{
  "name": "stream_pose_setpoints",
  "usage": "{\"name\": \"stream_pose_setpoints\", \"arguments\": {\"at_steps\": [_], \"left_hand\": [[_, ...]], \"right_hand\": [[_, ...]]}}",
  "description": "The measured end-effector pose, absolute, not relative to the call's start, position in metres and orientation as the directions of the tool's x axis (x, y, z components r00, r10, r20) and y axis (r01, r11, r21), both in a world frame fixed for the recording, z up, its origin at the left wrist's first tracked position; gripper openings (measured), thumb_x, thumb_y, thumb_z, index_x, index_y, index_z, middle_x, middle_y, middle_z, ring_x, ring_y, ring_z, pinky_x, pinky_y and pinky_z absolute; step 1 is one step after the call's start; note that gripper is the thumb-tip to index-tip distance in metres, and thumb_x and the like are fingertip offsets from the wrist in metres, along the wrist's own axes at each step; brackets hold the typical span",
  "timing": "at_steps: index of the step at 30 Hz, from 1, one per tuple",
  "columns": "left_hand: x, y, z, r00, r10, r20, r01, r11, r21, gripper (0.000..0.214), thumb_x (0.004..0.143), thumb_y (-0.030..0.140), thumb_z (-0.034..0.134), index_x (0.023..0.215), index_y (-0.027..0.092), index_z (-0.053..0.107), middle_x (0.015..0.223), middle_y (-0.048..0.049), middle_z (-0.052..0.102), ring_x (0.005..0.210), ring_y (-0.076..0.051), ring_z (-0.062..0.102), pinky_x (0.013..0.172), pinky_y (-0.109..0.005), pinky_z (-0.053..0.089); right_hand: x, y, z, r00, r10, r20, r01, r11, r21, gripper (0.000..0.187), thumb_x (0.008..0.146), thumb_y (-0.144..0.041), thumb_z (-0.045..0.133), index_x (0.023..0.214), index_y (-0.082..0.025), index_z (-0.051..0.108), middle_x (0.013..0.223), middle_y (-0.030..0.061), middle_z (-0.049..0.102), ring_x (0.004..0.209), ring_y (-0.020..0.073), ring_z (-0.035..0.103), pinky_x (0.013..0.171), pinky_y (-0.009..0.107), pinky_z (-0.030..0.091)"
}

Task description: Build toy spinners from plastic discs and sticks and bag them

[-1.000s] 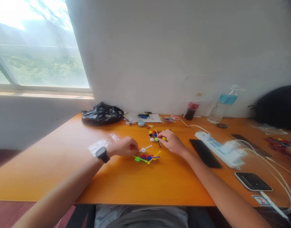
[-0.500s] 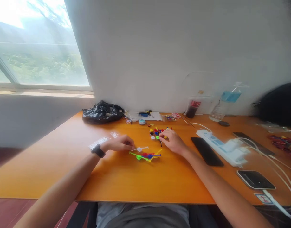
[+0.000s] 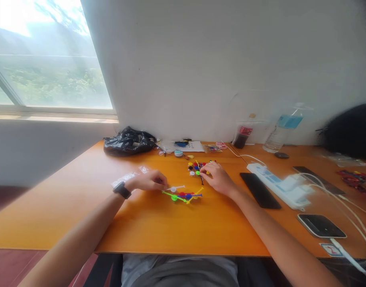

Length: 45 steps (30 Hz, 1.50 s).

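My left hand (image 3: pixel 148 181), with a black watch on the wrist, rests on the orange table (image 3: pixel 81 207) and pinches the end of a white stick piece (image 3: pixel 174 187). Just in front of that lies a small structure of green, blue, red and yellow sticks and discs (image 3: pixel 183 196). My right hand (image 3: pixel 219 179) lies curled at a pile of small coloured discs and sticks (image 3: pixel 196 167), fingertips touching the pieces. Whether it grips one is too small to see.
A black plastic bag (image 3: pixel 128 142), papers and small items sit by the wall. Two bottles (image 3: pixel 280 133) stand at the back right. A black phone (image 3: pixel 260 190), a white power strip (image 3: pixel 278 185) with cables, and another phone (image 3: pixel 321 226) lie to the right. Clear wrappers (image 3: pixel 124 178) lie left.
The view shifted slightly. My left hand drew the white stick a little leftward and my right hand stayed at the pile of pieces.
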<state>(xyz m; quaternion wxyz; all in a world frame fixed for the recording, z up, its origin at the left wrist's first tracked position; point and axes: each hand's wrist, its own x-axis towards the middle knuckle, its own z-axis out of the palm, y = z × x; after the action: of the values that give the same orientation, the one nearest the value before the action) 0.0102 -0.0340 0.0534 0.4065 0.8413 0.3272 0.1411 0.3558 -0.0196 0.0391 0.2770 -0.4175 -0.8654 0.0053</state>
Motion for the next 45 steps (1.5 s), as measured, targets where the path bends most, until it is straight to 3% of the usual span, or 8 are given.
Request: {"name": "stream_pose_setpoints", "arguments": {"at_steps": [11, 18, 24, 27, 32, 37, 42, 45], "left_hand": [[0.011, -0.035, 0.056, 0.691, 0.721, -0.048, 0.506, -0.436, 0.744, 0.028, 0.088, 0.04, 0.068, 0.091, 0.014, 0.08, 0.086, -0.0068, 0.076, 0.074, -0.017, 0.062, 0.063, -0.023, 0.041], [0.015, -0.036, 0.051, 0.538, 0.835, 0.117, 0.352, -0.349, 0.868, 0.039, 0.097, 0.033, 0.039, 0.093, 0.015, 0.073, 0.078, -0.0033, 0.061, 0.074, -0.016, 0.054, 0.07, -0.027, 0.044], [0.032, -0.043, 0.048, 0.395, 0.885, 0.246, 0.178, -0.336, 0.925, 0.03, 0.1, 0.038, 0.053, 0.112, 0.015, 0.067, 0.092, -0.0064, 0.069, 0.072, -0.014, 0.054, 0.069, -0.028, 0.047], [0.045, -0.052, 0.052, 0.379, 0.89, 0.254, 0.143, -0.327, 0.934, 0.034, 0.099, 0.044, 0.061, 0.11, 0.014, 0.07, 0.099, -0.0092, 0.072, 0.083, -0.016, 0.063, 0.08, -0.03, 0.052], [0.058, -0.063, 0.055, 0.294, 0.919, 0.264, 0.032, -0.285, 0.958, 0.039, 0.093, 0.045, 0.072, 0.118, 0.015, 0.07, 0.096, -0.007, 0.073, 0.082, -0.016, 0.069, 0.081, -0.032, 0.058], [0.06, -0.065, 0.055, 0.256, 0.929, 0.268, -0.055, -0.263, 0.963, 0.037, 0.092, 0.046, 0.074, 0.111, 0.014, 0.071, 0.107, -0.0117, 0.076, 0.083, -0.016, 0.07, 0.083, -0.033, 0.06], [0.058, -0.062, 0.049, 0.28, 0.936, 0.215, -0.212, -0.158, 0.964, 0.031, 0.095, 0.035, 0.068, 0.115, 0.014, 0.075, 0.114, -0.014, 0.076, 0.095, -0.02, 0.073, 0.097, -0.039, 0.058], [0.058, -0.063, 0.048, 0.292, 0.935, 0.201, -0.203, -0.145, 0.968, 0.031, 0.092, 0.03, 0.071, 0.118, 0.015, 0.076, 0.114, -0.0123, 0.076, 0.097, -0.02, 0.072, 0.098, -0.037, 0.058]], "right_hand": [[0.354, -0.024, 0.045, -0.495, 0.714, 0.496, 0.705, 0.663, -0.25, 0.012, 0.1, -0.021, 0.062, 0.089, -0.022, 0.068, 0.088, 0.0053, 0.072, 0.089, 0.0241, 0.058, 0.085, 0.037, 0.042], [0.347, -0.031, 0.052, -0.471, 0.644, 0.603, 0.6, 0.735, -0.317, 0.016, 0.106, -0.027, 0.052, 0.098, -0.023, 0.065, 0.097, 0.0087, 0.068, 0.094, 0.0257, 0.06, 0.086, 0.038, 0.046], [0.338, -0.041, 0.056, -0.407, 0.63, 0.661, 0.62, 0.722, -0.307, 0.018, 0.105, -0.034, 0.053, 0.096, -0.024, 0.064, 0.106, 0.0099, 0.069, 0.103, 0.0279, 0.059, 0.096, 0.043, 0.045], [0.333, -0.046, 0.054, -0.398, 0.638, 0.659, 0.585, 0.73, -0.353, 0.016, 0.106, -0.034, 0.051, 0.098, -0.024, 0.06, 0.11, 0.009, 0.07, 0.109, 0.0279, 0.06, 0.101, 0.044, 0.044], [0.323, -0.054, 0.044, -0.354, 0.751, 0.558, 0.493, 0.657, -0.571, 0.017, 0.109, -0.037, 0.042, 0.102, -0.024, 0.05, 0.093, 0.0055, 0.064, 0.083, 0.0224, 0.062, 0.079, 0.036, 0.051], [0.313, -0.064, 0.038, -0.314, 0.795, 0.519, 0.366, 0.606, -0.706, 0.017, 0.105, -0.042, 0.05, 0.106, -0.026, 0.046, 0.103, 0.0062, 0.06, 0.09, 0.0213, 0.062, 0.083, 0.035, 0.056], [0.307, -0.068, 0.036, -0.305, 0.776, 0.552, 0.291, 0.628, -0.722, 0.015, 0.104, -0.04, 0.055, 0.106, -0.025, 0.053, 0.105, 0.0065, 0.062, 0.097, 0.0208, 0.064, 0.089, 0.034, 0.056], [0.307, -0.067, 0.036, -0.322, 0.764, 0.559, 0.292, 0.642, -0.709, 0.013, 0.104, -0.037, 0.057, 0.108, -0.025, 0.06, 0.105, 0.0061, 0.066, 0.097, 0.0207, 0.066, 0.087, 0.033, 0.056]]}}
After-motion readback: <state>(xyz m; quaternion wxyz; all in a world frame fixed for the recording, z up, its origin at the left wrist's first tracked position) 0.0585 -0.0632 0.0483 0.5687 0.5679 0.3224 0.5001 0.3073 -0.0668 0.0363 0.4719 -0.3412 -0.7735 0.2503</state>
